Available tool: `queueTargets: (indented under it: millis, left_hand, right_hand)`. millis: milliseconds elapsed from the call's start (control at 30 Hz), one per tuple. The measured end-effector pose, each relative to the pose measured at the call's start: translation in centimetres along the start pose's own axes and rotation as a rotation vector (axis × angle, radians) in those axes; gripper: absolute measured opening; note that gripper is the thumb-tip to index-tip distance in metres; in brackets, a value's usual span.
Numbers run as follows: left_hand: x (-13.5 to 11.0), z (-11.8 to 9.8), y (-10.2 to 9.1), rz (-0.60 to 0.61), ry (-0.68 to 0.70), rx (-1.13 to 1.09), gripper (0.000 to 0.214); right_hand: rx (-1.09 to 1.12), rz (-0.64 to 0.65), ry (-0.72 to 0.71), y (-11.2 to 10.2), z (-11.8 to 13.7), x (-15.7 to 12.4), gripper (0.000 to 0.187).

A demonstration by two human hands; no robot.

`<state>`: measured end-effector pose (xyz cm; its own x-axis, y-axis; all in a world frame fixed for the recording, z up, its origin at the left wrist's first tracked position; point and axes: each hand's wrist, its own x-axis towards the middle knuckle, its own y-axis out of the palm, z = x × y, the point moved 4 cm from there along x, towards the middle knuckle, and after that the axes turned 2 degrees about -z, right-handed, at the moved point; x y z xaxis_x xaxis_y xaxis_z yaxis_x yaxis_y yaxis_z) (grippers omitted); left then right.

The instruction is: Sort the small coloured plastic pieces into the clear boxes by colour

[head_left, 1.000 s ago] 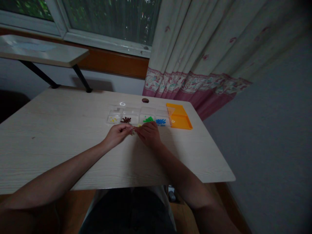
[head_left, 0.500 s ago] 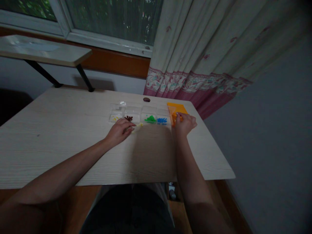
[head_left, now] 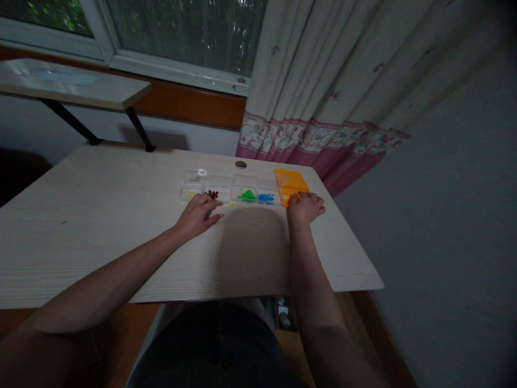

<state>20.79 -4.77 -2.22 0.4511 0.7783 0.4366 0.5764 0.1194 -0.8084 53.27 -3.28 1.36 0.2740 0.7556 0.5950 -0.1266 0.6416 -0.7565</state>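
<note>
My left hand (head_left: 198, 215) rests low over the table with thumb and forefinger apart, holding nothing. Just past its fingertips lie a few small yellow pieces (head_left: 230, 204) on the wood. Behind it is a clear lidded box with yellow bits (head_left: 189, 194) and dark brown pieces (head_left: 212, 194). Beside that, clear boxes hold green pieces (head_left: 247, 195) and blue pieces (head_left: 265, 198). My right hand (head_left: 306, 208) is at the front of an open orange box (head_left: 291, 180), fingers curled together at its tray; whatever they pinch is too small to make out.
The pale wooden table (head_left: 133, 215) has a round cable hole (head_left: 241, 164) at the back. A raised shelf (head_left: 81, 83) on black legs stands back left. A flowered curtain (head_left: 315, 108) hangs behind the boxes, and a wall (head_left: 436, 215) is on the right.
My left thumb and forefinger have spread apart, away from the yellow pieces. My right hand has lowered toward the front of the orange box.
</note>
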Motion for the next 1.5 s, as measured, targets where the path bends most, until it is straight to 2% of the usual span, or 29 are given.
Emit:
queueTargets:
  millis: [100,167,200,300,400,567,767,1100,1500]
  left_hand:
    - [0.0,0.3,0.1,0.002,-0.02,0.009,0.037]
    - [-0.1,0.5,0.1,-0.006,-0.031,0.002,0.037]
    - [-0.1,0.6,0.1,-0.012,-0.037,-0.004,0.036]
    - [-0.2,0.9,0.1,-0.035,-0.049,-0.024,0.035]
    - [-0.1,1.0,0.1,-0.053,-0.053,-0.035,0.035]
    - [0.0,0.9,0.1,-0.068,-0.045,-0.06,0.033]
    - [0.0,0.7,-0.2,-0.053,-0.031,-0.09,0.034]
    - [0.1,2.0,-0.9,-0.113,-0.04,-0.083,0.032]
    - [0.0,2.1,-0.9,-0.085,-0.057,-0.103,0.031]
  right_hand:
    - [0.022,0.017,-0.034,0.3,1.9,-0.4,0.033]
    - [0.052,0.048,-0.09,1.0,4.1,-1.3,0.025]
    - [0.08,0.082,-0.143,1.4,5.4,-1.8,0.023]
    - [0.22,0.313,-0.474,3.0,9.7,-4.2,0.022]
    - [0.21,0.377,-0.548,3.7,11.4,-5.7,0.023]
    - [0.175,0.402,-0.569,4.1,11.5,-6.3,0.028]
    - [0.197,0.418,-0.512,4.5,11.1,-6.2,0.024]
    - [0.142,0.44,-0.535,4.4,11.2,-5.8,0.025]
    - [0.13,0.475,-0.55,4.2,11.1,-5.5,0.022]
